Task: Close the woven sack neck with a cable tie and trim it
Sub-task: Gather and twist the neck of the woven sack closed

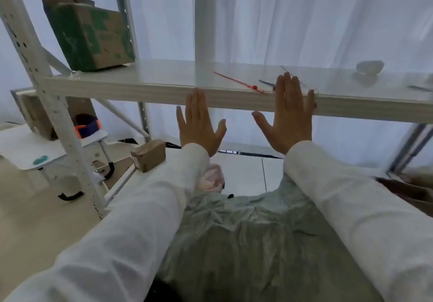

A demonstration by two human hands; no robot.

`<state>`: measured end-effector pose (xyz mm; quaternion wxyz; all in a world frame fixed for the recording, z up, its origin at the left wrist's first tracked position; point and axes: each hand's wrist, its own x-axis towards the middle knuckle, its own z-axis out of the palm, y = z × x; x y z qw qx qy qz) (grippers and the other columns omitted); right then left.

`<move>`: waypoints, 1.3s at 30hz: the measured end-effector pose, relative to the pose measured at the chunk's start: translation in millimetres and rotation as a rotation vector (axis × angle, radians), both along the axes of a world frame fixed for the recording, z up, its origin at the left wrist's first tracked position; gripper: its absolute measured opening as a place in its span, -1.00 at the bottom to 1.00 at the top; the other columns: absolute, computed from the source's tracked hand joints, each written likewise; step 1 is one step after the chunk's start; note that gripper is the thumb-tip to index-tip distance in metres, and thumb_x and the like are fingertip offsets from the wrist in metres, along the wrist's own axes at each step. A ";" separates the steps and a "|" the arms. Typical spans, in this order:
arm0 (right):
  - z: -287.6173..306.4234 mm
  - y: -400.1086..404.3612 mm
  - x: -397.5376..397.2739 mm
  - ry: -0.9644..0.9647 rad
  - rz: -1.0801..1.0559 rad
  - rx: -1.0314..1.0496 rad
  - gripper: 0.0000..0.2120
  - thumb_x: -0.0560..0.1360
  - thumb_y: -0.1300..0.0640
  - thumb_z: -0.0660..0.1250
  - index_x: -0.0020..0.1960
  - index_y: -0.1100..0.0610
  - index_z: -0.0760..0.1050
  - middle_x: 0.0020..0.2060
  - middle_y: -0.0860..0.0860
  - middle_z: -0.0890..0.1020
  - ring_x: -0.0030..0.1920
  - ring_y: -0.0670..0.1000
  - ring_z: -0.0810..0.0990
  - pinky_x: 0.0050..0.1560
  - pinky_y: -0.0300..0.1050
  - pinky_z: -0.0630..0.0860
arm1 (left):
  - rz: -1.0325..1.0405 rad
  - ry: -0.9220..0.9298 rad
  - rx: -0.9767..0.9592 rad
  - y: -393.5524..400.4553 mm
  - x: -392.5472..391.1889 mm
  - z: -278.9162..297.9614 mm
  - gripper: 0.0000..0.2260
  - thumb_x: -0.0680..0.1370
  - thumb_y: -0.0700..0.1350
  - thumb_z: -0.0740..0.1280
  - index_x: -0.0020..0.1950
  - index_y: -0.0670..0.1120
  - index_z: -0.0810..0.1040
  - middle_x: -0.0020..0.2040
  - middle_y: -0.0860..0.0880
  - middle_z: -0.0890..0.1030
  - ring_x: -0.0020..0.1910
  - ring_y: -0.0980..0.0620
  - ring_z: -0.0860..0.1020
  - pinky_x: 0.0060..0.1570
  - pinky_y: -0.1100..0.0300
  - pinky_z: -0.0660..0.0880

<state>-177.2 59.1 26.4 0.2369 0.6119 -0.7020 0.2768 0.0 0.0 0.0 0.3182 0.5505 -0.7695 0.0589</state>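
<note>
Hands spread flat, holding nothing — red cable tie lies diagonally on shelf.

No text could be read anywhere. The cardboard box at the far left of the shelf carried green printing, but it was too blurred to make out any words, brand or numbers.

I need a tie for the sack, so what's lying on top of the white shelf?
On the shelf: a red cable tie, a dark tie partly hidden behind the right hand, a cardboard box and a blurred pale object.
</note>
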 end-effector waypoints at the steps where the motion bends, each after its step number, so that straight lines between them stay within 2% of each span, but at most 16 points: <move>1: -2.9 14.5 2.9 -0.041 0.013 -0.010 -0.22 0.50 -0.30 -0.08 0.53 0.17 -0.13 0.54 0.07 -0.05 0.53 0.05 -0.11 0.42 0.00 -0.39 | 0.041 0.043 0.096 8.3 3.0 -5.9 -0.29 0.58 0.16 0.03 0.48 -0.16 -0.32 0.54 -0.07 -0.24 0.52 -0.04 -0.23 0.45 -0.03 -0.28; 4: -24.6 54.5 -0.2 -0.071 0.026 0.108 -0.31 0.52 -0.26 0.00 0.49 0.16 0.10 0.49 0.10 0.18 0.50 0.09 0.10 0.47 0.10 -0.13 | 0.110 0.081 0.433 29.5 17.1 -32.7 -0.22 0.55 0.19 0.12 0.49 -0.15 -0.29 0.55 -0.09 -0.21 0.53 -0.08 -0.20 0.48 -0.11 -0.16; 6: -47.9 75.3 -14.3 -0.084 -0.010 0.335 -0.32 0.51 -0.30 0.05 0.46 0.11 0.19 0.44 0.09 0.30 0.44 0.11 0.24 0.46 0.12 0.06 | 0.163 0.094 0.570 40.9 27.0 -54.6 -0.16 0.51 0.23 0.18 0.50 -0.15 -0.24 0.55 -0.11 -0.14 0.53 -0.11 -0.15 0.47 -0.12 -0.12; 9: -69.8 103.2 -35.2 -0.231 -0.052 0.665 -0.11 0.26 -0.51 0.07 0.39 0.05 0.27 0.35 0.14 0.41 0.30 0.19 0.39 0.31 0.14 0.33 | 0.240 0.120 0.689 58.3 51.1 -79.7 -0.12 0.43 0.31 0.22 0.51 -0.14 -0.13 0.54 -0.11 0.02 0.52 -0.14 0.00 0.45 -0.13 -0.01; 11: -85.2 121.2 -43.4 -0.320 -0.057 0.788 0.02 0.15 -0.56 0.09 0.43 0.04 0.21 0.43 0.13 0.30 0.38 0.18 0.30 0.37 0.15 0.27 | 0.288 0.032 0.748 73.0 71.3 -95.0 -0.14 0.43 0.34 0.20 0.52 -0.10 -0.09 0.53 -0.11 0.08 0.50 -0.15 0.06 0.44 -0.16 -0.02; 15: -104.6 131.9 -45.6 -0.512 -0.047 0.837 0.15 0.13 -0.55 0.20 0.53 0.04 -0.01 0.53 0.07 0.03 0.51 0.11 0.03 0.48 0.11 0.06 | 0.410 -0.404 0.753 85.1 105.1 -109.6 -0.04 0.36 0.46 0.13 0.51 -0.13 -0.08 0.50 -0.17 0.17 0.49 -0.18 0.13 0.43 -0.24 -0.12; 17: -108.0 127.1 -37.3 -0.623 -0.028 0.761 -0.01 0.25 -0.41 0.32 0.50 0.05 0.10 0.50 0.09 0.13 0.48 0.11 0.13 0.46 0.07 0.14 | 0.429 -0.438 0.832 78.1 111.6 -119.0 -0.04 0.31 0.48 0.19 0.49 -0.13 0.07 0.42 -0.14 0.34 0.42 -0.18 0.28 0.42 -0.21 -0.03; 19: -115.1 119.1 -28.3 -0.602 -0.025 0.631 -0.42 0.40 -0.20 0.34 0.33 0.03 0.37 0.37 0.11 0.37 0.35 0.12 0.35 0.35 0.03 0.30 | 0.357 -0.320 0.939 65.2 113.4 -130.0 -0.15 0.23 0.44 0.32 0.34 -0.07 0.35 0.25 -0.08 0.51 0.27 -0.14 0.44 0.32 -0.08 0.25; 22: -121.9 106.1 -16.9 -0.455 -0.048 0.471 -0.83 0.47 -0.02 0.27 0.01 0.02 0.51 0.12 0.11 0.54 0.08 0.11 0.49 0.11 0.00 0.42 | 0.224 -0.180 0.945 49.5 104.6 -137.0 -0.27 0.26 0.30 0.41 0.30 -0.08 0.41 0.14 -0.08 0.57 0.12 -0.10 0.53 0.15 0.06 0.46; 25: -120.3 93.8 -20.5 -0.388 -0.107 0.364 -0.82 0.53 0.08 0.21 0.02 0.13 0.52 0.05 0.14 0.53 -0.03 0.10 0.47 -0.06 -0.07 0.36 | 0.113 0.122 0.792 38.4 84.7 -131.6 -0.45 0.40 0.18 0.31 0.32 -0.03 0.39 0.25 -0.12 0.51 0.21 -0.17 0.48 0.22 -0.01 0.42; 27: -113.9 88.2 -32.7 -0.422 -0.154 0.240 -0.78 0.55 0.08 0.19 0.06 0.17 0.53 0.05 0.16 0.55 0.01 0.15 0.50 -0.07 -0.08 0.34 | 0.046 0.423 0.695 32.8 73.8 -121.5 -0.47 0.39 0.24 0.23 0.29 0.03 0.40 0.31 -0.14 0.45 0.28 -0.21 0.41 0.31 -0.12 0.34; 30: -104.9 86.0 -50.9 -0.493 -0.228 0.080 -0.75 0.54 0.04 0.23 0.02 0.20 0.56 0.05 0.20 0.56 0.04 0.20 0.51 -0.04 -0.06 0.35 | -0.030 0.786 0.576 24.4 60.1 -110.5 -0.40 0.28 0.38 0.14 0.17 0.06 0.49 0.21 -0.09 0.54 0.21 -0.17 0.46 0.31 -0.17 0.33; 32: -102.8 85.0 -50.8 -0.412 -0.268 0.044 -0.77 0.51 0.04 0.27 0.01 0.18 0.57 0.08 0.19 0.54 0.08 0.22 0.49 0.08 0.05 0.40 | -0.086 0.901 0.564 25.5 50.4 -103.1 -0.45 0.34 0.35 0.17 0.19 0.06 0.48 0.20 -0.04 0.55 0.22 -0.13 0.47 0.34 -0.16 0.29; 35: -99.5 79.6 -31.3 -0.266 -0.251 0.036 -0.74 0.48 0.08 0.31 0.13 0.13 0.54 0.18 0.15 0.49 0.20 0.20 0.42 0.26 0.11 0.28 | -0.169 1.069 0.565 25.2 37.8 -92.7 -0.58 0.54 0.12 0.20 0.30 -0.08 0.42 0.20 -0.04 0.53 0.24 -0.07 0.45 0.34 -0.01 0.30; 37: -93.4 74.7 -12.4 -0.238 -0.092 0.091 -0.64 0.49 -0.02 0.29 0.23 0.11 0.49 0.21 0.10 0.50 0.23 0.14 0.42 0.27 0.04 0.28 | -0.171 1.079 0.597 26.5 28.3 -85.8 -0.64 0.57 0.07 0.18 0.28 -0.09 0.42 0.10 0.01 0.49 0.17 0.03 0.43 0.24 0.12 0.32; 39: -90.0 72.5 8.3 -0.289 0.117 0.267 -0.50 0.47 -0.21 0.24 0.28 0.07 0.45 0.16 0.02 0.55 0.20 0.06 0.47 0.19 -0.08 0.31 | -0.236 1.082 0.611 33.3 18.5 -74.2 -0.69 0.56 0.08 0.20 0.21 -0.05 0.47 0.05 0.03 0.52 0.14 -0.02 0.49 0.21 0.11 0.37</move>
